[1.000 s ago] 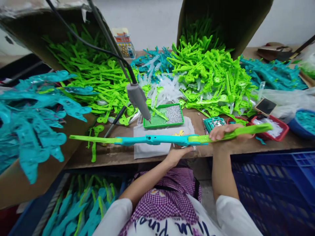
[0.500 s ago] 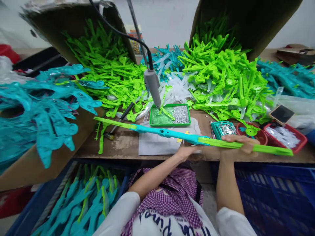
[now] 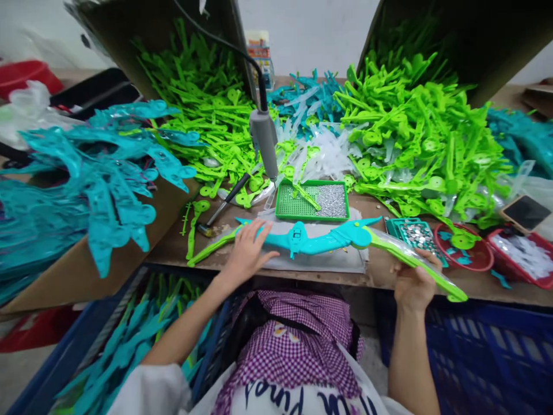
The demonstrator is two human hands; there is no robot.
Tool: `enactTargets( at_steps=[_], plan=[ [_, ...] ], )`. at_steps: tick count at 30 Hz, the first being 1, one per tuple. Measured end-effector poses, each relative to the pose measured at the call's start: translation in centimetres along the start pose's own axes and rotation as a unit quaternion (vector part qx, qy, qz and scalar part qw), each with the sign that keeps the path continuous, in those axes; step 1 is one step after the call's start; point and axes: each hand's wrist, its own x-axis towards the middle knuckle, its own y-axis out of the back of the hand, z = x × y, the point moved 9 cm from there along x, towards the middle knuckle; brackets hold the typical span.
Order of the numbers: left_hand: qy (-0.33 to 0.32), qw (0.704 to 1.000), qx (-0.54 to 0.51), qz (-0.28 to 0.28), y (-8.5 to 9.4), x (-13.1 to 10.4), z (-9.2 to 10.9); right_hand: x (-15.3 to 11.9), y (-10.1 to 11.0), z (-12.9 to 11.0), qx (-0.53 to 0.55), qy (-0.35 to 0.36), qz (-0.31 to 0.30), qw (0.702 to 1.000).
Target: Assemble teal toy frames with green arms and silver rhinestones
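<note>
A toy bow [image 3: 322,241], with a blue middle and green limbs, spans the front of the workbench, its flat face turned up. My right hand [image 3: 415,281] is closed around its right green limb. Over the joint of the left limb lies my left hand [image 3: 245,253], fingers stretched out and thumb apart, touching or just above the bow. Beneath the blue middle is a white cloth [image 3: 315,263]. Just behind stands a green tray [image 3: 311,218] of small metal screws, with a green limb piece [image 3: 306,196] across it. A grey electric screwdriver [image 3: 264,141] hangs over the tray's left end.
Heaps of green limbs [image 3: 427,138] spill from cardboard boxes at the back. Blue parts [image 3: 116,173] fill a box at left. A hammer [image 3: 224,202], a teal tray of metal discs [image 3: 417,233] and red bowls [image 3: 464,264] lie around. A blue crate [image 3: 103,323] of bows stands below left.
The bow has turned from edge-on to flat face up and come down onto the cloth. My left hand has moved left from the bow's middle to its left limb, fingers spreading. The view has shifted slightly.
</note>
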Motion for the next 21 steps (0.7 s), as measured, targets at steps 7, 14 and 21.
enactTargets(
  at_steps=[7, 14, 21],
  plan=[
    [-0.103, 0.973, -0.006, -0.205, -3.2, 2.7, -2.5, -1.6, 1.0, 1.7, 0.07, -0.058, 0.067, 0.994],
    [-0.172, 0.979, -0.002, -0.112, -2.1, 1.7, -1.2, -2.4, 0.9, 3.0, 0.063, -0.103, 0.086, 0.989],
    [-0.252, 0.967, 0.04, -0.022, 1.0, 0.6, 0.9, -5.7, -4.8, 7.1, 0.004, -0.229, -0.038, 0.973]
  ],
)
